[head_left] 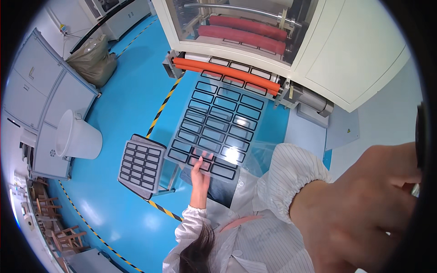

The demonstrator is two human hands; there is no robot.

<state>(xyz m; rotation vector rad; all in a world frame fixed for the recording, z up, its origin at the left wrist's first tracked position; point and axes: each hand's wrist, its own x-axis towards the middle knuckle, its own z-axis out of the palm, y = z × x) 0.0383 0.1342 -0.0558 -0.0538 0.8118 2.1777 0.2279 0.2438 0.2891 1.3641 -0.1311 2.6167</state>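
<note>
A clear plastic sheet (221,114), printed with rows of black rectangular frames, slopes down from an orange roller (227,74) toward my body. My left hand (199,181) grips its near edge, with some fingers seen through the clear film. Glare whitens part of the sheet. Large and close at the right side, my right hand (355,204) is raised with its fingers curled near the picture's dark rim. What those fingers hold, if anything, is cut off there. A stack of similar framed sheets (140,164) rests on a small stand to the left of my left hand.
Beyond the roller stands a white machine (359,50) with red rollers (243,38) behind a clear window. At left are a white bin (79,135), a large bag (93,61) and grey cabinets (34,75). Yellow-black tape (165,105) marks the blue floor; wooden stools (68,236) stand lower left.
</note>
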